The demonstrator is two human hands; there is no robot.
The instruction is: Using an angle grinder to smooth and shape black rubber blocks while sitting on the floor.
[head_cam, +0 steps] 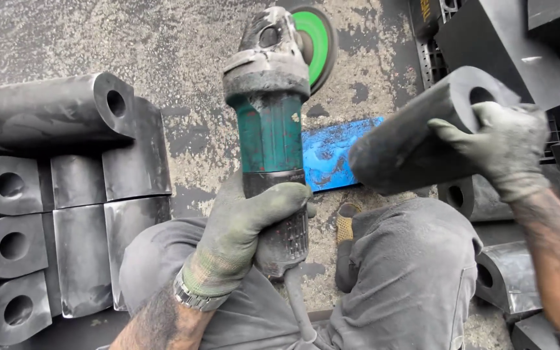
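The left hand (244,236), in a grimy grey-green knit glove, is closed tight around the rear barrel of a dusty green-bodied angle grinder (270,129), which points up the middle of the frame with its green-backed disc (315,45) at the top centre, clear of any work. The right hand (503,146), gloved likewise, is wrapped over the end of a black D-shaped rubber block with a round bore (422,139), lifted in the right half of the frame above the grey-trousered lap.

To do this well, I judge the block should be brought down and braced firmly against the knee or floor before the disc meets it; a one-handed grinder can kick, so the left grip wants to stay firm, wrist straight, and the cable near the lap kept away from the disc.

The held block looks matt, dusty and dull, with a rounded back and a flat face; its bore shows at the upper end beside the fingers. Similar black blocks (66,201) are stacked at the left of the frame, glossier on their flat sides, and more lie at lower right. A blue plastic sheet (332,152) lies on the speckled concrete floor (183,52) mid-frame.
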